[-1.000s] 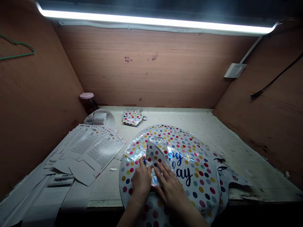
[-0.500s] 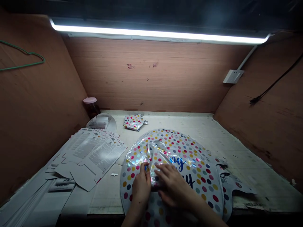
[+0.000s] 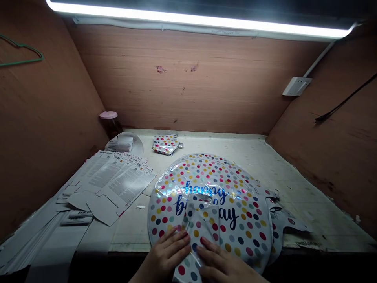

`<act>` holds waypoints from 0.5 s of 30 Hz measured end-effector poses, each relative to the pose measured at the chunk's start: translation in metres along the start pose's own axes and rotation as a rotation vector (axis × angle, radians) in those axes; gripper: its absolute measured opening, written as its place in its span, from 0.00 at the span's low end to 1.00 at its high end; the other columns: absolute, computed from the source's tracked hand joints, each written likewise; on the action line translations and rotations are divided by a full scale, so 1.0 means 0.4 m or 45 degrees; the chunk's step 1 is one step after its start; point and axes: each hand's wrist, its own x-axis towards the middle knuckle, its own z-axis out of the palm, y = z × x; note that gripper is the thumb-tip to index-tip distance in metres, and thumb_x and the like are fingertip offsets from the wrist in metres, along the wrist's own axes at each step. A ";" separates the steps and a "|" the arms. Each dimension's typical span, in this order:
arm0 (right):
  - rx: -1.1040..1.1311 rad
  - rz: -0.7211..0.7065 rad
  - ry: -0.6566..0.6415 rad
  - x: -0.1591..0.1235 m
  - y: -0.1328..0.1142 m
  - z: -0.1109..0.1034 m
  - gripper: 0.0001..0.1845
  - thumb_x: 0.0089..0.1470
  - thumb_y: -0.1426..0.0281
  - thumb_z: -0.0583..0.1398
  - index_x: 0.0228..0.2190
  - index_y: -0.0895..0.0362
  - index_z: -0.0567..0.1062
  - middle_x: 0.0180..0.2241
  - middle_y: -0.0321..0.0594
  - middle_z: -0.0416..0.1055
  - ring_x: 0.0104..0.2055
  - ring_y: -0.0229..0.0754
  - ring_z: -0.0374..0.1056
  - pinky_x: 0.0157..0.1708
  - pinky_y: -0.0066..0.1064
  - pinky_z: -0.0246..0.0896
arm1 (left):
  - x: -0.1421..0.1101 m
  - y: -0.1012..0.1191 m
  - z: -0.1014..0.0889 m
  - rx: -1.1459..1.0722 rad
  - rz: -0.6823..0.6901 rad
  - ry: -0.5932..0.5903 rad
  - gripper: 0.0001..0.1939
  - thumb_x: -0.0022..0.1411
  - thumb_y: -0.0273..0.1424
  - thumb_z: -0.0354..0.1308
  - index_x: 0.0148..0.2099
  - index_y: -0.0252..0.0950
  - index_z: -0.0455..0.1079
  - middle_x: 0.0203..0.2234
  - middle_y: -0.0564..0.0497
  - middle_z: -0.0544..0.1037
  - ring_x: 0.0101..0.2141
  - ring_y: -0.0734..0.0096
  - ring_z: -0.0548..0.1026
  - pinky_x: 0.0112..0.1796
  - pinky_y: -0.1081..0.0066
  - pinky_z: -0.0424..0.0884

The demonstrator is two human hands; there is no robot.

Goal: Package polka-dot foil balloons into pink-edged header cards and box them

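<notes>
Flat, round foil balloons (image 3: 244, 220) with coloured dots and blue "happy birthday" lettering lie stacked at the table's front edge. On top rests a partly folded dotted foil balloon (image 3: 203, 222), a narrow strip covering part of the lettering and running down toward me. My left hand (image 3: 167, 253) presses on the strip's left side, its fingers stretched out flat. Opposite it, my right hand (image 3: 219, 259) lies with extended fingers on the strip's lower right part. The thumbs are mostly hidden. Balloon tails (image 3: 290, 224) stick out at the right of the stack.
A small folded dotted foil packet (image 3: 165, 144) lies farther back. Printed card sleeves (image 3: 118, 181) fan out on the left, near a tape roll (image 3: 134, 143) and a pink-lidded jar (image 3: 110, 124). A small white scrap (image 3: 140, 207) lies between cards and balloons. Wooden panels (image 3: 176, 86) enclose the table.
My hands have moved down toward the front edge and now lie flat. The folded balloon, bunched up between them before, is now spread as a strip. The camera view has tilted downward.
</notes>
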 end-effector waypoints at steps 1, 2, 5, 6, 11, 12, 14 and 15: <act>0.143 0.068 -0.028 -0.001 0.004 -0.014 0.12 0.64 0.67 0.56 0.48 0.51 0.74 0.58 0.42 0.68 0.63 0.50 0.60 0.57 0.37 0.64 | 0.004 0.005 0.003 -0.041 -0.067 0.039 0.13 0.71 0.28 0.48 0.53 0.37 0.70 0.46 0.49 0.81 0.51 0.67 0.75 0.59 0.64 0.62; 0.275 0.145 -0.010 0.003 0.011 -0.027 0.13 0.63 0.65 0.57 0.48 0.51 0.74 0.58 0.43 0.68 0.61 0.49 0.62 0.56 0.37 0.65 | 0.013 0.009 0.003 -0.096 -0.157 0.067 0.12 0.71 0.30 0.47 0.49 0.38 0.71 0.42 0.49 0.82 0.46 0.66 0.78 0.53 0.63 0.67; 0.643 0.463 0.274 0.042 0.048 -0.053 0.17 0.61 0.58 0.57 0.45 0.55 0.76 0.45 0.48 0.77 0.48 0.50 0.74 0.47 0.38 0.72 | 0.062 0.016 -0.001 -0.204 -0.618 0.108 0.18 0.72 0.36 0.41 0.37 0.38 0.71 0.28 0.49 0.80 0.31 0.65 0.77 0.37 0.64 0.72; 0.767 0.630 0.395 0.060 0.062 -0.055 0.20 0.60 0.55 0.57 0.42 0.57 0.77 0.40 0.47 0.78 0.43 0.50 0.76 0.42 0.39 0.73 | 0.083 0.016 -0.003 -0.200 -0.808 0.100 0.20 0.72 0.37 0.40 0.34 0.38 0.70 0.26 0.49 0.78 0.29 0.64 0.76 0.34 0.65 0.71; 0.562 1.210 0.698 0.131 0.117 -0.033 0.24 0.59 0.50 0.55 0.39 0.59 0.76 0.32 0.48 0.76 0.33 0.52 0.74 0.28 0.39 0.71 | 0.180 0.006 0.011 -0.006 -1.474 -0.142 0.19 0.72 0.35 0.44 0.31 0.36 0.70 0.26 0.48 0.78 0.30 0.63 0.76 0.34 0.68 0.68; 0.331 1.229 0.787 0.138 0.119 -0.024 0.24 0.59 0.52 0.56 0.42 0.59 0.75 0.35 0.50 0.76 0.35 0.53 0.74 0.30 0.41 0.71 | 0.196 0.004 0.016 0.051 -1.528 -0.216 0.19 0.72 0.34 0.44 0.33 0.36 0.71 0.26 0.48 0.78 0.30 0.62 0.76 0.35 0.68 0.68; -0.166 1.123 0.944 0.149 0.115 -0.002 0.20 0.63 0.58 0.54 0.47 0.59 0.74 0.41 0.53 0.75 0.42 0.55 0.73 0.37 0.45 0.71 | 0.223 0.000 0.024 0.144 -1.605 -0.348 0.19 0.72 0.34 0.43 0.36 0.35 0.73 0.26 0.47 0.79 0.31 0.60 0.77 0.36 0.67 0.67; -0.359 0.998 0.951 0.155 0.109 0.009 0.18 0.64 0.62 0.52 0.49 0.57 0.74 0.43 0.53 0.74 0.46 0.55 0.71 0.42 0.47 0.70 | 0.236 -0.002 0.027 0.170 -1.629 -0.402 0.19 0.73 0.34 0.43 0.38 0.35 0.74 0.27 0.47 0.80 0.32 0.59 0.77 0.36 0.66 0.67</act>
